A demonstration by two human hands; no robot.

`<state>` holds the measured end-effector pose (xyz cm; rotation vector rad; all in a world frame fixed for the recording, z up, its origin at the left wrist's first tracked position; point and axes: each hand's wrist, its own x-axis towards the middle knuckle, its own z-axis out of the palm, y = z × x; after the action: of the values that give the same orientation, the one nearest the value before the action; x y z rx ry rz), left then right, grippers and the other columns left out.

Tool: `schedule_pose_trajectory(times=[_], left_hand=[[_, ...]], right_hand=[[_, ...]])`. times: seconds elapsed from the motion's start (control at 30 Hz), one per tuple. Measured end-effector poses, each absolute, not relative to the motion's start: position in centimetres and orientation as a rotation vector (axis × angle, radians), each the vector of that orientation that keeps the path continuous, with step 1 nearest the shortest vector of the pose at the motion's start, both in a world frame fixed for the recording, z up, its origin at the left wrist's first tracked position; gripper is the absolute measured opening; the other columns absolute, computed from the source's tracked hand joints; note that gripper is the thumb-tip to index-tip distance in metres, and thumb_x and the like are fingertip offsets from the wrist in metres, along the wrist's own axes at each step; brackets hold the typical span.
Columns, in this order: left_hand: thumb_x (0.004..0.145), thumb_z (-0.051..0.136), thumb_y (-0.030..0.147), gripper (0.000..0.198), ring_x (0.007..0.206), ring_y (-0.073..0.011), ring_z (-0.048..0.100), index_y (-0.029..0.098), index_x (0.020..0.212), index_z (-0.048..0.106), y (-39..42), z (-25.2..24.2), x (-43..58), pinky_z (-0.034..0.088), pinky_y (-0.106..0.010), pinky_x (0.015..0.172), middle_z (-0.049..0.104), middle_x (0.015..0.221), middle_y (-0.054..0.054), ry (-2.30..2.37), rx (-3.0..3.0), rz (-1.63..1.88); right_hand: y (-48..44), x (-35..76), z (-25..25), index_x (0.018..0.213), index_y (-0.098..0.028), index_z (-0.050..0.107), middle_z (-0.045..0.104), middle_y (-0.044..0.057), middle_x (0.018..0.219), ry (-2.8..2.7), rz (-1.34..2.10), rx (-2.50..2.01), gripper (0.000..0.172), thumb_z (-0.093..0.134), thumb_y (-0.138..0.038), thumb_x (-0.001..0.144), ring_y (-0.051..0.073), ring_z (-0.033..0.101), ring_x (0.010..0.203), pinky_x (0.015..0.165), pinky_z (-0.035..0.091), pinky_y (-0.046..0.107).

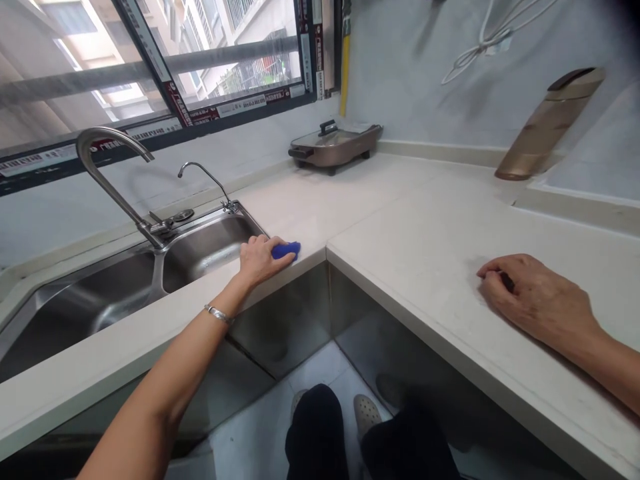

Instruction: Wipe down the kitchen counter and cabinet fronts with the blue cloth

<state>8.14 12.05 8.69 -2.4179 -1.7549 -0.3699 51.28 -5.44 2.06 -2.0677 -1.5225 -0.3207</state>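
My left hand (263,259) is closed around a bunched blue cloth (287,251), pressing it to the white countertop (360,220) beside the sink's right basin, close to the inner corner. A silver bracelet (219,314) circles that wrist. On the right-hand stretch of the counter rests my right hand (537,293), its fingers curled in and the thumb against them. A dark gap shows between thumb and fingers, and no object can be seen in it.
A double steel sink (159,273) has a large faucet (113,180) and a thin tap (205,175). At the back corner stands a lidded electric pan (336,147). A brown-gold panel-like item (550,127) leans on the wall below a coiled white cable (483,45).
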Motion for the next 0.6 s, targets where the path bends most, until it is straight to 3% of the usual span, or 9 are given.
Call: schedule_pose_trajectory(times=[0.2, 0.6], left_hand=[[0.093, 0.060, 0.067, 0.047, 0.115, -0.0338, 0.055, 0.034, 0.124, 0.073, 14.0, 8.5, 12.0, 0.040, -0.045, 0.096, 0.066, 0.117, -0.012, -1.736, -2.443, -0.390], [0.095, 0.058, 0.063, 0.047, 0.117, -0.0362, 0.054, 0.033, 0.127, 0.072, 16.2, 7.6, 19.0, 0.040, -0.048, 0.099, 0.066, 0.121, -0.014, -1.774, -2.391, -0.502]], right_hand=[[-5.6, 50.8, 2.1, 0.087, -0.024, 0.060, 0.068, 0.004, 0.101, -1.616, -0.442, -2.045, 0.027, 0.039, -0.041, 0.091, 0.019, 0.061, 0.074, 0.050, 0.034, 0.029], [-5.6, 50.9, 2.7, 0.087, -0.027, 0.058, 0.066, 0.003, 0.099, -1.568, -0.262, -2.079, 0.026, 0.041, -0.046, 0.085, 0.022, 0.062, 0.078, 0.055, 0.041, 0.033]])
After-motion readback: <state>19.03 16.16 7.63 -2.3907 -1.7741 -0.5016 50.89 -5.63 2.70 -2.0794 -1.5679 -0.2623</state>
